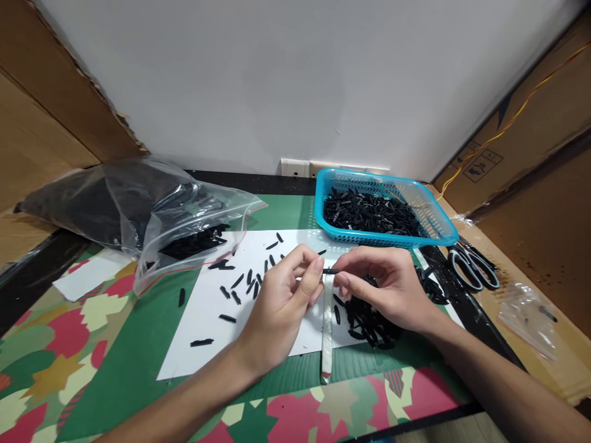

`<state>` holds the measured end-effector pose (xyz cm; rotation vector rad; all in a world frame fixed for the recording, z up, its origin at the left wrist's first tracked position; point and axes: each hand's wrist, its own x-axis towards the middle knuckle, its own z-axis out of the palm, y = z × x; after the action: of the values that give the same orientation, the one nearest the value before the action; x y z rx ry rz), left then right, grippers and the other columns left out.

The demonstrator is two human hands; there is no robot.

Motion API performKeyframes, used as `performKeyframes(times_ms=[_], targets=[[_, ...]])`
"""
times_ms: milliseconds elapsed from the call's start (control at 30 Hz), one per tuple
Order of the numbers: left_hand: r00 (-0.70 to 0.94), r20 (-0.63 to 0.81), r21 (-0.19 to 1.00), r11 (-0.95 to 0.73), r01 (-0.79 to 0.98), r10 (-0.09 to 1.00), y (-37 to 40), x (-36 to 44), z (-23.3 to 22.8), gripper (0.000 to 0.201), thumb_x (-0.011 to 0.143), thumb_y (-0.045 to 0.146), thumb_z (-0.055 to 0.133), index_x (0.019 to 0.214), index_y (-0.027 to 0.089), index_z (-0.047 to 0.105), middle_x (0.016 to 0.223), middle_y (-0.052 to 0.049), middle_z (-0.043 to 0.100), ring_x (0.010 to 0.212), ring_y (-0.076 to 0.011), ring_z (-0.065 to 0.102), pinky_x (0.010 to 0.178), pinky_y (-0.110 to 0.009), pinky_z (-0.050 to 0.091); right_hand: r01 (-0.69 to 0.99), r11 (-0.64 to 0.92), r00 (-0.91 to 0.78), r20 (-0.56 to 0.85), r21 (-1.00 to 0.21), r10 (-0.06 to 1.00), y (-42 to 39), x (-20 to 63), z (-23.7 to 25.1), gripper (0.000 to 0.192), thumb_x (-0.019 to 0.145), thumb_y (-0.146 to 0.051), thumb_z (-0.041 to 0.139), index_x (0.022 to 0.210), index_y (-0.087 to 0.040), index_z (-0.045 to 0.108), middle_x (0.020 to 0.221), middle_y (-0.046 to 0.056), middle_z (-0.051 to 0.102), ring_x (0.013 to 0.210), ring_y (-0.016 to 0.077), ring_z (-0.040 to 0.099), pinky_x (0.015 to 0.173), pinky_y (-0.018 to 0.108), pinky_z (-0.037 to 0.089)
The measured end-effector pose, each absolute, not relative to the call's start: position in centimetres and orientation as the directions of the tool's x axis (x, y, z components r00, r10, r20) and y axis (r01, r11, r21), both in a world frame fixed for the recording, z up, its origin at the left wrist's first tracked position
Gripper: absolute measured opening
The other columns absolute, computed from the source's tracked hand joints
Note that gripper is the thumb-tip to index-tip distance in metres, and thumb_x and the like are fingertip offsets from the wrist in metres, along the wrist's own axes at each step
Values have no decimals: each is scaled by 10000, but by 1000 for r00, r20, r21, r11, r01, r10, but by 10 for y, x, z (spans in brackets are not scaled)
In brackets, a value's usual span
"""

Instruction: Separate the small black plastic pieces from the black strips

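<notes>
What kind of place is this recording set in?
Probably a small hand-assembly or sorting bench, not a home table. A blue basket is heaped with small black parts, a zip bag holds more, and both hands pinch one black piece over white paper.

on the desk (138, 363), a paper sheet (207, 307) lies centre; plastic bag (138, 215) upper left, basket (443, 227) upper right, scissors (471, 267) right of it.
</notes>
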<state>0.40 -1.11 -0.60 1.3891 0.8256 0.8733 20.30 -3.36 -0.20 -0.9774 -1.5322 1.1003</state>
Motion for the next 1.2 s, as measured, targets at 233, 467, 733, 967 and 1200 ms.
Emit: performKeyframes(times_ms=[233,467,733,967,1200], targets=[[493,11,999,13,-45,870,-12,3,-4,358,1072,515,526,867,222,522,666,58,445,573,-89,355,473,-212,222,113,309,-190,284,-944,940,-33,204,3,11,920,-190,774,916,-181,770,766,2,736,646,110,655,611,224,544],[524,4,1000,12,-26,852,-12,1,-7,327,1074,508,514,917,224,552,692,50,456,573,-92,357,471,-216,222,124,328,-156,308,-937,939,-33,203,3,45,924,-223,772,934,-179,767,792,16,760,650,128,691,621,247,589],[517,15,999,2,-32,856,-12,2,-7,356,1060,513,545,851,227,507,647,69,433,501,-80,277,461,-231,211,377,436,-307,334,-817,891,-28,210,2,77,984,-252,726,949,-189,752,865,22,753,750,151,675,670,268,537],[472,35,996,10,-94,881,-8,4,-6,381,1043,521,574,820,221,499,628,62,420,534,-92,299,467,-227,208,630,685,-664,203,-367,720,-17,219,-7,227,1061,-120,559,1157,-205,747,1185,95,718,1073,251,595,906,396,510],[470,8,994,45,-101,883,-7,4,-4,370,1045,497,582,821,218,489,659,55,432,578,-95,320,482,-208,204,636,674,-676,150,-377,722,-19,220,-2,174,1061,-105,553,1099,-177,706,1147,96,678,1063,240,556,851,351,497]])
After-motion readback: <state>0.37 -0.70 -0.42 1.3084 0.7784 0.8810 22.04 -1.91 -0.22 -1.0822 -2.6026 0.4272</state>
